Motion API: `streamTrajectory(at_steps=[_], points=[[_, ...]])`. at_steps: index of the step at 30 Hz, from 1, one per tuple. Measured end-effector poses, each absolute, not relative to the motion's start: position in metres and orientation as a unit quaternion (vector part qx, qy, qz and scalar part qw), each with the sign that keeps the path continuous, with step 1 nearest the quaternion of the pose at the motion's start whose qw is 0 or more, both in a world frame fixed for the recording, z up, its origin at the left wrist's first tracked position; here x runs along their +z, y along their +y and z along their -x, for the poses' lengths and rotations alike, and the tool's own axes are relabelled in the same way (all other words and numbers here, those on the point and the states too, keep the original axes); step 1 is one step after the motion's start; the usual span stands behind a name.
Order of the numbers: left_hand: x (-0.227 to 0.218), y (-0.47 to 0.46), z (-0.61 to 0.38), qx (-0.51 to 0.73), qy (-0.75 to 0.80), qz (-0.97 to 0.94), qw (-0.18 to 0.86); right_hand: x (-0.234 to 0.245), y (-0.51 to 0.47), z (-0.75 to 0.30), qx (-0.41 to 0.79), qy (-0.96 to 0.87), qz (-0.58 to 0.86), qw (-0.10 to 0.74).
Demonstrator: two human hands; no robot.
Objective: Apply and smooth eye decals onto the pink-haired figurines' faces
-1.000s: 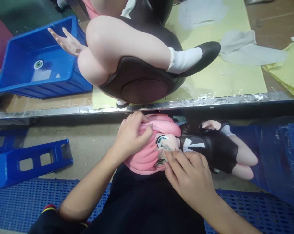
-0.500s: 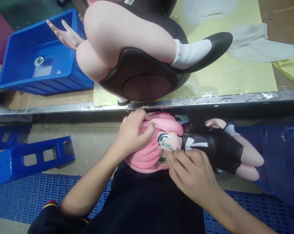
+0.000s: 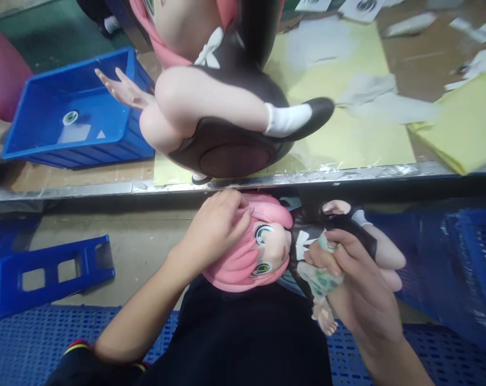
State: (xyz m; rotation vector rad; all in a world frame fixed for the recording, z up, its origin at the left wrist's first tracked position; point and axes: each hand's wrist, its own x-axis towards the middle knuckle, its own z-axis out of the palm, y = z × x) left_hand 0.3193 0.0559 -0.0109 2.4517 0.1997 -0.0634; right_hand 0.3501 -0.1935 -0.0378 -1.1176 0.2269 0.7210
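Across my lap lies a large figure (image 3: 273,244) with pink hair, green eyes and a black dress, face up, its head to the left. My left hand (image 3: 222,225) curves over the top of its hair and holds the head, thumb toward the forehead. My right hand (image 3: 359,273) is raised over the figure's body, fingers closed on a crumpled, whitish cloth (image 3: 321,276) with green stains. The cloth is apart from the face. Part of the dress is hidden behind this hand.
A second, bigger figure (image 3: 219,102) sits on the workbench (image 3: 146,185) ahead. To its left stands a blue bin (image 3: 102,136) with a loose eye piece (image 3: 70,117). Yellow sheets (image 3: 468,126) and white cloths (image 3: 367,91) lie right. A blue stool (image 3: 45,273) is on the floor.
My right hand has moved away from the figure's face to the right, carrying the cloth, and both eyes now show. My left hand stays on the hair. The camera view has shifted.
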Motion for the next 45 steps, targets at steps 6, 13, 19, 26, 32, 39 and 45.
streamTrajectory(at_steps=[6,13,19,26,32,39,45], points=[[0.02,0.024,-0.337,-0.086,-0.001,-0.862,0.5,-0.034,-0.175,-0.362,0.334,0.06,0.463,0.818],[0.014,-0.002,-0.353,-0.225,0.025,-0.655,0.721,-0.029,-0.171,-0.37,0.204,0.042,0.545,0.812],[-0.001,-0.001,-0.353,-0.206,0.054,-0.619,0.756,-0.026,-0.174,-0.378,0.176,0.053,0.593,0.784],[0.001,0.005,-0.351,-0.17,0.125,-0.518,0.829,-0.019,-0.177,-0.383,0.195,0.081,0.59,0.779],[-0.002,0.005,-0.351,-0.148,0.141,-0.492,0.846,-0.019,-0.171,-0.381,0.301,0.09,0.528,0.789],[-0.001,0.011,-0.35,-0.113,0.137,-0.465,0.867,-0.02,-0.177,-0.371,0.334,0.054,0.57,0.749],[0.001,0.015,-0.348,-0.164,0.072,-0.467,0.866,-0.002,-0.187,-0.381,0.046,-0.226,0.814,0.534]])
